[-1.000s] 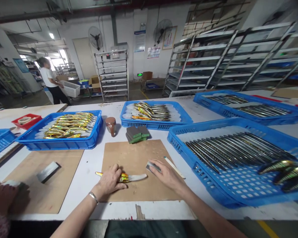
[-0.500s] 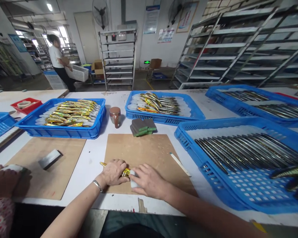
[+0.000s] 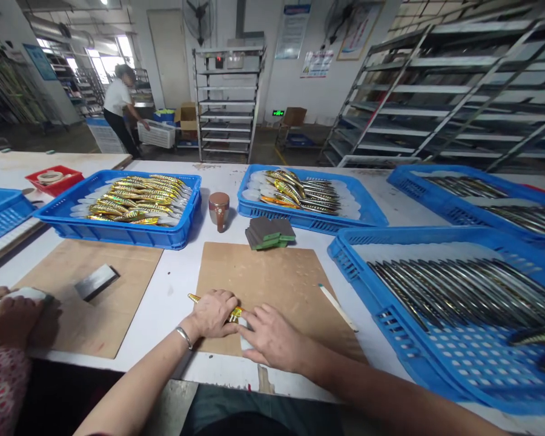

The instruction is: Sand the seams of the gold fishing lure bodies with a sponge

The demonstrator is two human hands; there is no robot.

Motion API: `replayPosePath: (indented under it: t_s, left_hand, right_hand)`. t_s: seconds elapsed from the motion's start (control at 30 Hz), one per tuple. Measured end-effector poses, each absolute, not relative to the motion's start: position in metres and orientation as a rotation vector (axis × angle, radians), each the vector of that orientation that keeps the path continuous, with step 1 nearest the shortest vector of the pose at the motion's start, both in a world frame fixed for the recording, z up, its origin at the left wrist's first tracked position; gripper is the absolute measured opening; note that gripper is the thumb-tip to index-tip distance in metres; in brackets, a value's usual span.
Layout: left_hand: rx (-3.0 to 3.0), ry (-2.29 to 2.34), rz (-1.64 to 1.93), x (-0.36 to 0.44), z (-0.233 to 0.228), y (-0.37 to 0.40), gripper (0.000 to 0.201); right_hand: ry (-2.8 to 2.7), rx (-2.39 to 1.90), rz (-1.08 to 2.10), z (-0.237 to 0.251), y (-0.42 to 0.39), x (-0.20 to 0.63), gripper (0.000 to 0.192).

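No legible text; wall posters (image 3: 292, 30) perhaps printed, too blurred.

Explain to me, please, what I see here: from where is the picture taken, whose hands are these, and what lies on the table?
The picture comes from a camera worn on a person's head, looking down at their own two bare hands. The left hand presses a gold fishing lure onto a brown board. The right hand covers a small pale block at the lure's other end. On the white table stand blue trays of lures, a stack of green pads and a brown cup. At the left edge is a co-worker's hand.
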State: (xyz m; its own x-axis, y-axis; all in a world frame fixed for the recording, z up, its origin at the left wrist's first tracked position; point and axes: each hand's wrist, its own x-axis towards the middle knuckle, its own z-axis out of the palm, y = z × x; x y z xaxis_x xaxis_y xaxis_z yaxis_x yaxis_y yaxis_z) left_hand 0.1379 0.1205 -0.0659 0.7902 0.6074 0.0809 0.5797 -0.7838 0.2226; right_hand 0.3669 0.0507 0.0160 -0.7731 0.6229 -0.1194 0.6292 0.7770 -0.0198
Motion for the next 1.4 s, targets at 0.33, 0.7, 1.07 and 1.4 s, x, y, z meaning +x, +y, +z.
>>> replayPosePath:
  t_s: [0.33, 0.7, 1.07, 1.4]
  left_hand:
    - [2.809, 0.953, 0.180, 0.140, -0.060, 0.120, 0.060]
    - [2.846, 0.940, 0.263, 0.134, -0.066, 0.122, 0.060]
    - [2.944, 0.961, 0.358, 0.137, -0.052, 0.078, 0.028]
    - [2.934, 0.978, 0.581, 0.139, -0.072, 0.059, 0.028]
  right_hand:
    - [2.749, 1.150, -0.186, 0.030, 0.052, 0.364, 0.041]
    - [2.795, 1.323, 0.169, 0.025, 0.032, 0.462, 0.034]
    - [3.011, 1.288, 0.117, 0.002, 0.015, 0.459, 0.040]
    - [3.108, 1.192, -0.004, -0.009, 0.031, 0.422, 0.043]
